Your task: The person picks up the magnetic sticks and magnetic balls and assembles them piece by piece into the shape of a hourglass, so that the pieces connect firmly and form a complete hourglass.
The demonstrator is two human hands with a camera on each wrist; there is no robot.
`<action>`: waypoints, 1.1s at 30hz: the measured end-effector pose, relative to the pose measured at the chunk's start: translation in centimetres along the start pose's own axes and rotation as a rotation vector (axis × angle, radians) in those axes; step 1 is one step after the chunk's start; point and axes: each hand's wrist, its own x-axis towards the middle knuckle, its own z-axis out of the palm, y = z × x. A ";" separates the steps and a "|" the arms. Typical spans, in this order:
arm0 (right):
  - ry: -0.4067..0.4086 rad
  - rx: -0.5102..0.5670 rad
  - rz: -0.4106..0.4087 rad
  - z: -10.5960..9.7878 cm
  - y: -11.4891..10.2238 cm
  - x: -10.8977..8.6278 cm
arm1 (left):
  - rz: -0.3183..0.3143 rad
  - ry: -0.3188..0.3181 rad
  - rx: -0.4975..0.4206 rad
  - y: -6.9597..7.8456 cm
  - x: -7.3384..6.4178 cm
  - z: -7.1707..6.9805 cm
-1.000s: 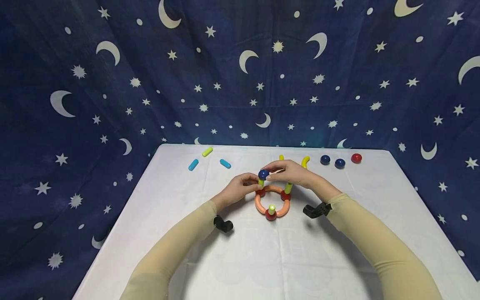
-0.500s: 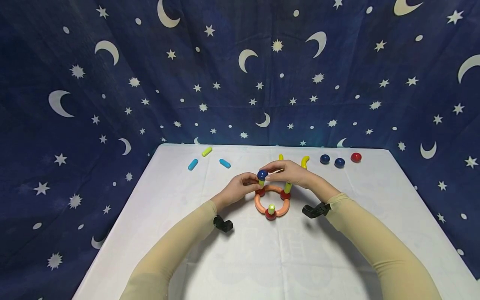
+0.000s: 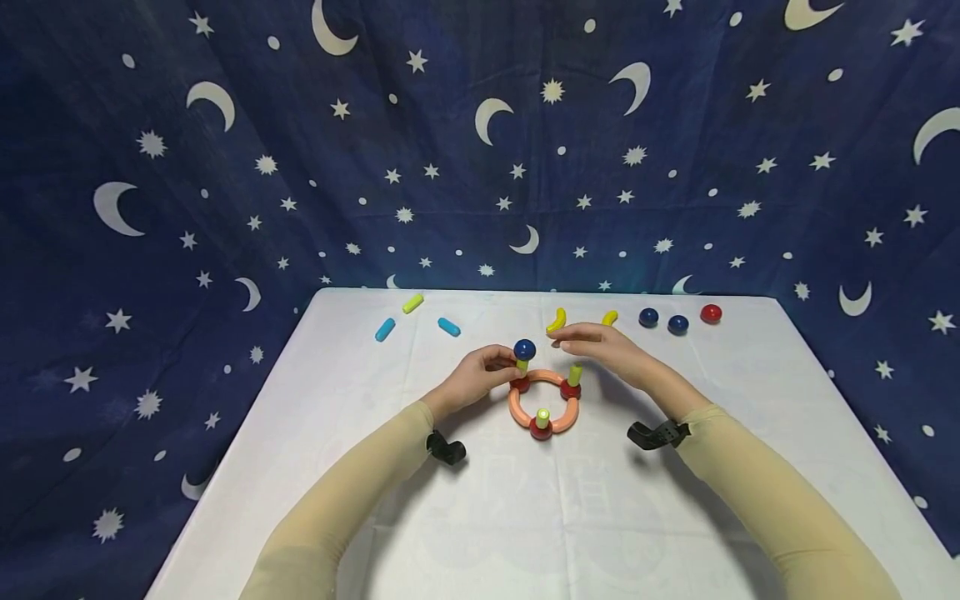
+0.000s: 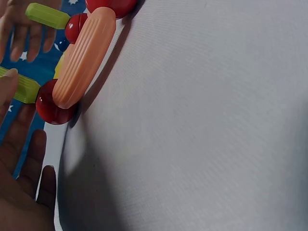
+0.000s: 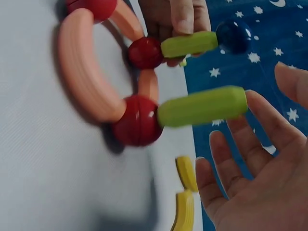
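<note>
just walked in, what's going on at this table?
Something is mid-build. A person's left grip pinches a green stick topped by a blue ball, standing on a ring of orange pieces and red balls. The right grip, near the ring, holds nothing. Two other green sticks on the ring have bare tops. Three loose balls lie farther back.

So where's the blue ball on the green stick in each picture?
Head: the blue ball is just below and right of the centre.
Left wrist: not in it; its green stick reaches the left edge.
Right wrist: the blue ball, upper right.
Shared landmark: the red ball under that stick.
</note>
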 end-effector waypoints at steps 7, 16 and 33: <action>0.089 0.007 -0.020 -0.8 2.1 -3.1 | 0.012 0.000 -0.010 -0.1 0.0 0.0; 0.158 -0.115 0.011 1.0 4.0 -4.4 | 0.042 0.005 -0.008 0.2 0.1 -0.1; 0.221 -0.120 -0.022 3.2 3.9 -3.2 | 0.027 -0.004 0.015 1.2 0.3 0.8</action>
